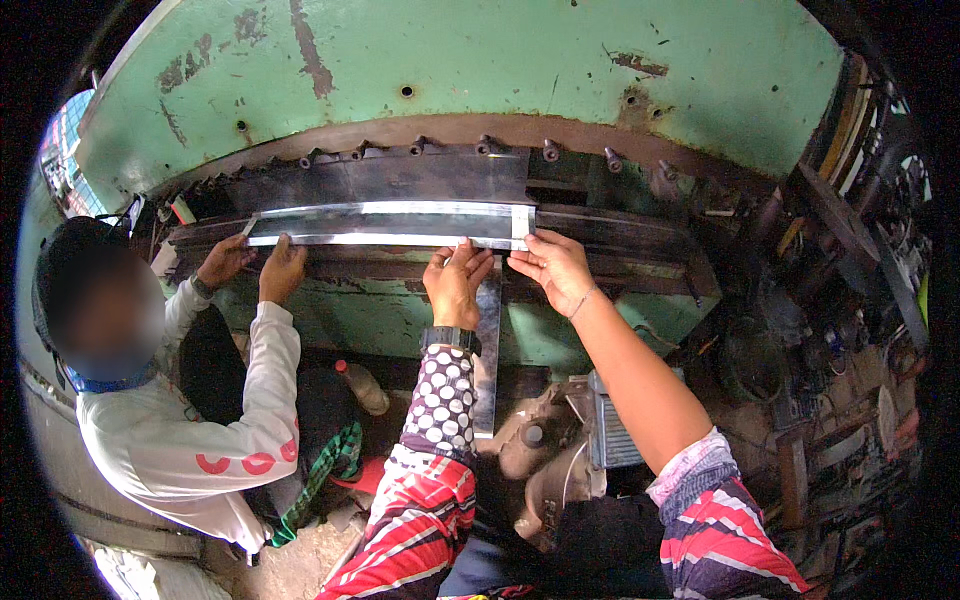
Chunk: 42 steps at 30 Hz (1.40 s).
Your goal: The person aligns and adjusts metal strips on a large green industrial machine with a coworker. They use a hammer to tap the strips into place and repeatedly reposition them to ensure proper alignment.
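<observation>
A long, narrow sheet-metal tray [385, 240] with bright folded edges lies level along the bed of a green machine [460, 60]. Its right end is between my hands. My left hand [457, 285], with a dark watch at the wrist, pinches the near edge a little in from that end. At the corner, my right hand [556, 268] grips the end with thumb and fingers. A co-worker at the left holds the other end, one hand [226, 262] at the tip and the other hand [283, 270] on the near edge.
A row of bolts [483, 145] lines the machine's upper beam. Below the bed hangs a flat metal strip [488, 350]. A bottle with a red cap [362, 388] stands near the co-worker's knee. A ribbed grey motor [620, 425] sits between my arms. Scrap metal crowds the right.
</observation>
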Each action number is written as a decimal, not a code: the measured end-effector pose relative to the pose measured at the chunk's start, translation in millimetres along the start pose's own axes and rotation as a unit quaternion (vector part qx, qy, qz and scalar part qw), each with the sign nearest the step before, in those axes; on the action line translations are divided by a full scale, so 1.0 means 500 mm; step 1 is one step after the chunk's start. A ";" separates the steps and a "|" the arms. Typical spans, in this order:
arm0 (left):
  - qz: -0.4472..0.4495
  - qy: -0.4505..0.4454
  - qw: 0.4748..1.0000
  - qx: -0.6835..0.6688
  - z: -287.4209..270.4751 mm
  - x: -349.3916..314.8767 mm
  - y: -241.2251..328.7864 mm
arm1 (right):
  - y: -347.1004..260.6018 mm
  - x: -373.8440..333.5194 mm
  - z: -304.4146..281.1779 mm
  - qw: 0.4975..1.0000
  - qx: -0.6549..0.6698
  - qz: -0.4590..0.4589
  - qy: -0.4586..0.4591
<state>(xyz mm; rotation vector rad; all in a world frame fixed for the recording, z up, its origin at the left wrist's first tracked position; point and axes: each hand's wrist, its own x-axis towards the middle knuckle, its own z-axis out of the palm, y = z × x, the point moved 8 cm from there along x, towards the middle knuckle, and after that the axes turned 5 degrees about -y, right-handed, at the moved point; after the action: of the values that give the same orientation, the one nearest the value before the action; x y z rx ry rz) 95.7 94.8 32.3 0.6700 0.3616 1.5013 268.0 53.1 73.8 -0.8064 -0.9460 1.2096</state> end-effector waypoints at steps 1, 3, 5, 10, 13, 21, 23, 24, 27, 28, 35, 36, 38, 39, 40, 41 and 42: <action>-0.003 -0.009 1.000 -0.003 -0.001 0.004 0.002 | -0.001 0.000 0.009 1.000 0.007 -0.007 -0.019; -0.003 -0.013 1.000 -0.007 -0.003 0.012 0.008 | -0.001 -0.007 0.004 1.000 -0.016 -0.004 0.003; -0.006 -0.020 1.000 -0.011 0.009 0.011 0.012 | -0.002 -0.016 -0.008 0.999 -0.046 0.005 0.027; -0.016 -0.020 1.000 0.009 0.031 0.000 0.012 | -0.046 -0.082 -0.005 0.986 -0.165 0.001 0.019; -0.059 -0.044 0.996 -0.044 0.018 0.008 -0.013 | -0.116 -0.182 0.032 0.974 -0.227 -0.014 -0.010; -0.033 -0.016 0.995 -0.093 0.059 -0.007 -0.019 | -0.280 -0.505 -0.110 0.906 -0.384 -0.062 0.168; -0.026 -0.018 0.995 -0.093 0.058 -0.008 -0.018 | -0.271 -0.594 -0.176 0.897 -0.363 -0.063 0.243; -0.022 -0.016 0.995 -0.095 0.058 -0.006 -0.013 | -0.269 -0.630 -0.202 0.891 -0.359 -0.064 0.272; -0.023 -0.017 0.995 -0.091 0.066 -0.007 -0.011 | -0.234 -0.739 -0.285 0.868 -0.352 -0.052 0.347; -0.024 -0.014 0.996 -0.089 0.064 -0.006 -0.007 | -0.223 -0.762 -0.309 0.861 -0.363 -0.041 0.354; -0.025 -0.042 0.997 -0.060 0.052 0.002 0.003 | -0.126 -0.802 -0.301 0.844 -0.443 0.039 0.299; -0.027 -0.044 0.997 -0.065 0.053 0.003 0.003 | -0.108 -0.799 -0.290 0.846 -0.454 0.058 0.275; -0.029 -0.048 0.996 -0.076 0.061 0.000 0.009 | -0.073 -0.797 -0.309 0.851 -0.460 0.077 0.242; -0.031 -0.043 0.996 -0.078 0.067 -0.004 0.008 | -0.054 -0.798 -0.325 0.856 -0.455 0.079 0.234; -0.032 -0.037 0.996 -0.077 0.071 -0.008 0.013 | -0.051 -0.793 -0.320 0.853 -0.459 0.089 0.232; -0.032 -0.031 0.996 -0.076 0.072 -0.010 0.015 | -0.049 -0.789 -0.318 0.850 -0.463 0.099 0.231; -0.033 -0.038 0.996 -0.076 0.073 -0.007 0.012 | -0.043 -0.794 -0.329 0.856 -0.449 0.094 0.238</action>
<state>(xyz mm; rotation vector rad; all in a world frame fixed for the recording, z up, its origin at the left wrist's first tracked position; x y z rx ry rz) 112.9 84.1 63.6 0.5869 0.2069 1.4211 391.6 -343.6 -37.0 -1.8845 -1.0105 0.6068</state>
